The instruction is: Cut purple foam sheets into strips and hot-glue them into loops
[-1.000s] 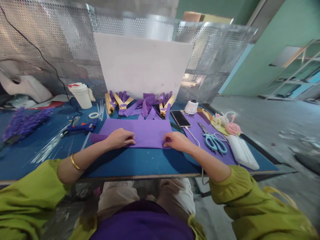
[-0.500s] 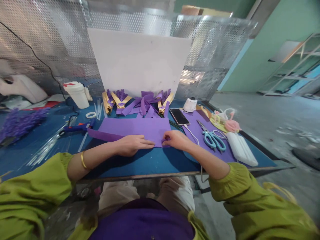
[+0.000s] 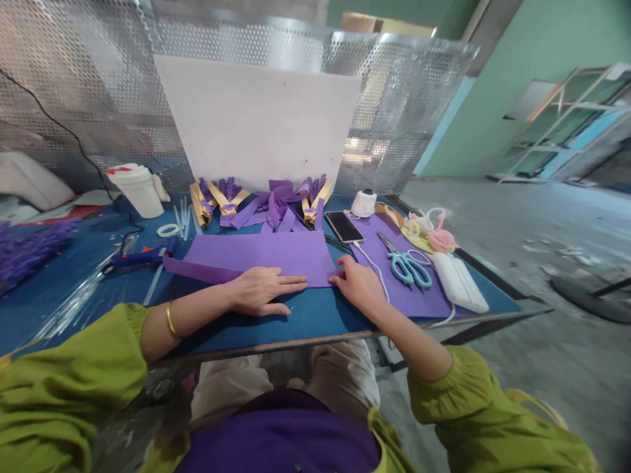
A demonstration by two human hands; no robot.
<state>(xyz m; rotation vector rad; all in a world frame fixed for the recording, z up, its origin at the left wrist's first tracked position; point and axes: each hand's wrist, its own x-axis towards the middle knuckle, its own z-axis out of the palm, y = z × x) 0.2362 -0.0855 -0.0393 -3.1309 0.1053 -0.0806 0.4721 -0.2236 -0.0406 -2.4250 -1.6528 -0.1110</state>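
Note:
A purple sheet (image 3: 266,253) lies on the blue work table, its left front edge curling upward. My left hand (image 3: 259,289) rests on the sheet's front edge, palm down, with the fingers stretched out and the thumb apart. At the right front corner, my right hand (image 3: 357,282) has its fingers bent and pinches the sheet's edge between thumb and forefinger. Behind the sheet are purple strips (image 3: 280,207) and small lavender bunches in gold wrap (image 3: 315,203).
Right of the sheet are a phone (image 3: 344,227) with a white cable, blue-handled scissors (image 3: 409,266), a thread spool (image 3: 363,203) and a white pack (image 3: 461,282). To the left lie a blue glue gun (image 3: 140,256), clear glue sticks (image 3: 182,220) and a white cup (image 3: 140,189).
My right hand has slid right along the front edge to the sheet's corner. My left thumb has spread away from the fingers. The view has shifted slightly to the right.

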